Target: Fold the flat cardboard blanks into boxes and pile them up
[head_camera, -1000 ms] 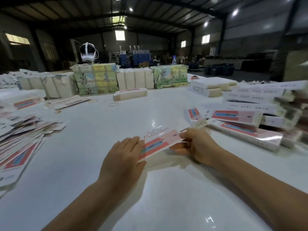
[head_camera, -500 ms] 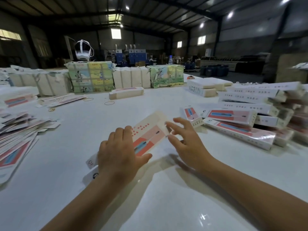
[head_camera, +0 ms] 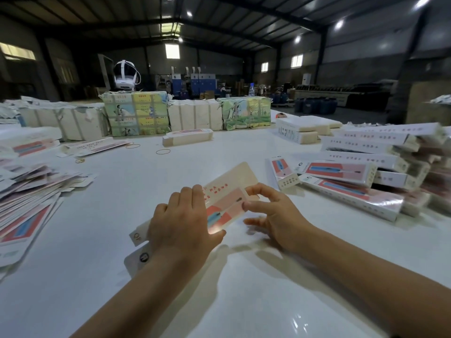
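A flat cardboard blank (head_camera: 228,195) is held just above the white worktop (head_camera: 244,289), at its near middle. Its long axis is seen to run diagonally, from the near left up to the far right, where a plain beige rounded flap points away from the person. Its printed face is turned up: a pink and red panel with a blue pen-like picture, and a row of small red characters too small to be read. At the near-left end two tabs are seen, one printed with letters that look like "QF", the other with a round dark logo.

The blank is covered and gripped by the left hand (head_camera: 181,223), fingers curled over its far edge and thumb at its near edge. The far-right end is pinched by the right hand (head_camera: 273,213) between thumb and forefinger, the remaining fingers loosely bent.

To the right of the blank a pile of folded boxes (head_camera: 361,174) with the same print is stacked. To its left a fanned heap of flat blanks (head_camera: 31,201) is spread. Beyond it rubber bands (head_camera: 163,151) and wrapped bundles (head_camera: 135,113) are found.
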A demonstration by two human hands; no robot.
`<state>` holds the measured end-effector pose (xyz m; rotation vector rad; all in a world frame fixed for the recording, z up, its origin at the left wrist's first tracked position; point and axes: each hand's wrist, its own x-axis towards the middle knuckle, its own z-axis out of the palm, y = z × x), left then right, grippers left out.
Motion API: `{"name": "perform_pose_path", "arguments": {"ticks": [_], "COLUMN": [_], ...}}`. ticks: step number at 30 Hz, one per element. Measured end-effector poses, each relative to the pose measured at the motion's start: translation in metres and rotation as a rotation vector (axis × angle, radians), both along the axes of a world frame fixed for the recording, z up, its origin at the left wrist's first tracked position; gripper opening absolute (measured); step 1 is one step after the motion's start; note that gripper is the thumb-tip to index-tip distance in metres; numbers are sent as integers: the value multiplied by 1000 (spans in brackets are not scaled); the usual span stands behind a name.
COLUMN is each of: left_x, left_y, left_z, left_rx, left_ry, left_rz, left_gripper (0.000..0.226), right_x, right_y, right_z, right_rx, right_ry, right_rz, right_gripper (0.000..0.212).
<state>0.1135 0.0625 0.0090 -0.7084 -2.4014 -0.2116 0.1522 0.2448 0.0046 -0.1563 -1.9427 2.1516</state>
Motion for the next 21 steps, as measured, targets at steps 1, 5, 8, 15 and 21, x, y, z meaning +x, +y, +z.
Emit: {"name": "perform_pose_path", "arguments": {"ticks": [1,5,8,15,21], "left_x": [1,0,-3,3,2], "left_y": [1,2,-2,-4,-11], "left_z": [0,-1,-1,-2,1], "left_rx": [-6,46,68,83,26], "left_ry": [3,-43,-100,-161,-120], "left_rz": [-2,-16,-18,-161,-174], "left_gripper": [85,83,81,79,79], "right_x": [1,2,3,10,9], "right_y": [0,2,7,15,14], "right_z": [1,2,2,3,2], "right_rx": [-40,-7,61,216,44], "right_ry": [-18,35,87,69,-39], "right_rz": [27,105,134,254,477], "right_gripper": [24,30,26,26,23]}}
